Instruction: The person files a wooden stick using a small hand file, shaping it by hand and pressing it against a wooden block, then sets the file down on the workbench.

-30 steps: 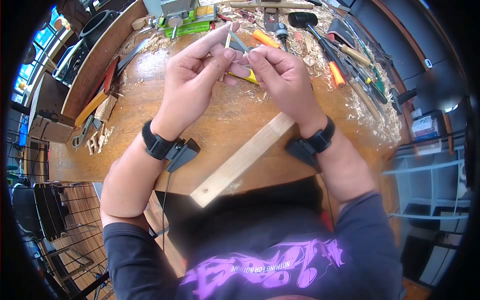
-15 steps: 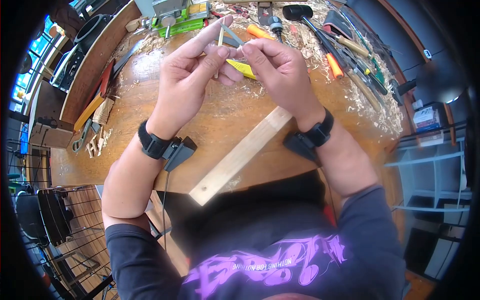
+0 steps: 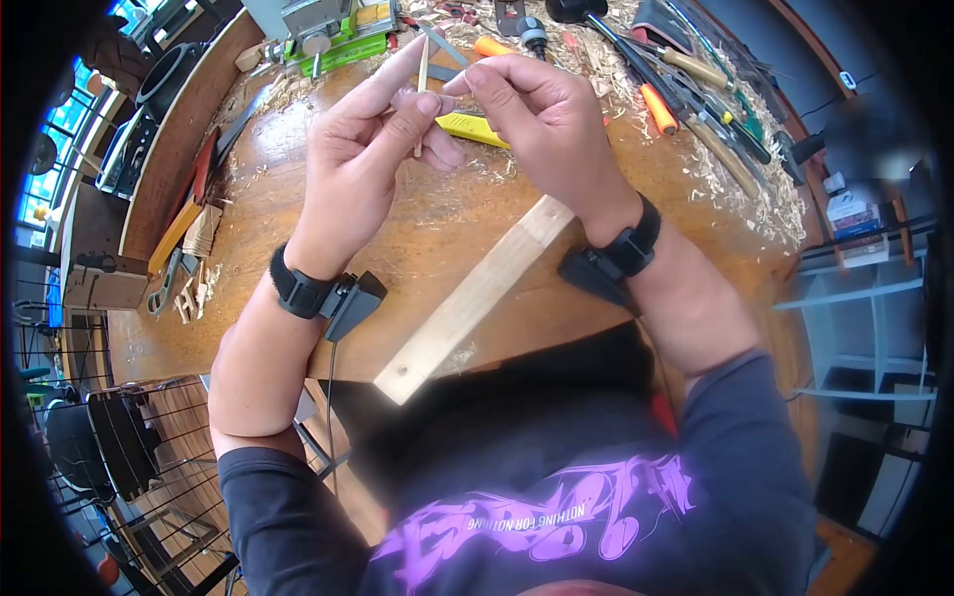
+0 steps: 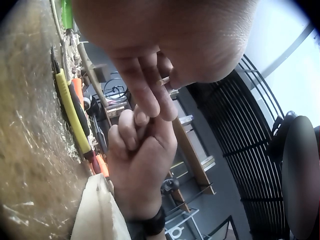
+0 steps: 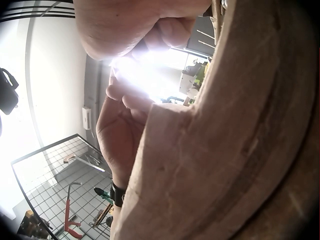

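Note:
My left hand (image 3: 363, 149) pinches a thin pale wooden stick (image 3: 423, 65) between thumb and fingers, its narrow tip pointing up and away. A short end of the stick (image 4: 164, 81) also shows in the left wrist view. With thumb and curled forefinger, my right hand (image 3: 556, 124) pinches a slim grey metal blade (image 3: 447, 46). The blade slants up to the left and overlaps the stick's tip in the head view. Both hands are raised close together over the workbench (image 3: 298, 199). In the right wrist view, bright glare hides what lies between the fingertips.
A flat wooden board (image 3: 477, 298) lies diagonally, one end past the bench's near edge. Beyond the hands is a yellow-handled tool (image 3: 474, 129). A green-based vise (image 3: 343, 50) stands at the back left. Chisels, a mallet (image 3: 576, 10) and shavings cover the right side.
The head view has shifted, so the bench things sit slightly differently in it. Both hands have moved a little up and left in the picture, keeping their pinches on stick and blade.

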Motion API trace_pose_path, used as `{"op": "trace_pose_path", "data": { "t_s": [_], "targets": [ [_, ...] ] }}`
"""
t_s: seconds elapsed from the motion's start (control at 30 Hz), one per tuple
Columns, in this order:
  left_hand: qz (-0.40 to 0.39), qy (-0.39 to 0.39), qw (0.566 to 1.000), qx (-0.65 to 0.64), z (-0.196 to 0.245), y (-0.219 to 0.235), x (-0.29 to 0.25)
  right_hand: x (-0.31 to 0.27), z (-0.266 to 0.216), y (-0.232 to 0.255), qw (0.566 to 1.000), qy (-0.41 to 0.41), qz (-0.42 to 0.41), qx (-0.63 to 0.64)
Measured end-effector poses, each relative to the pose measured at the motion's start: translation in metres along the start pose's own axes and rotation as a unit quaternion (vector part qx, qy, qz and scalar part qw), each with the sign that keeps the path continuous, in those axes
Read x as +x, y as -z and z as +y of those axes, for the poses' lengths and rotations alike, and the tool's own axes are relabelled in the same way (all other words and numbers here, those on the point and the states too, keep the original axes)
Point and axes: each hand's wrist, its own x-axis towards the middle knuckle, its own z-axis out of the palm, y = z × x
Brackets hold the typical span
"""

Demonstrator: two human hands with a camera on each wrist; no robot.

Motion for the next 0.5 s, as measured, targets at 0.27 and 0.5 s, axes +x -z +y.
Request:
{"op": "trace_pose_path", "data": {
  "t_s": [0.27,0.5],
  "targets": [
    [0.023,0.038,0.999,0.012,0.005,-0.007,0.002,-0.001,-0.008,0.004,0.995,-0.094,-0.015,0.019],
    [0.066,0.023,0.997,-0.007,0.007,-0.018,0.003,-0.005,-0.007,-0.002,0.996,-0.062,-0.036,-0.051]
  ]
}}
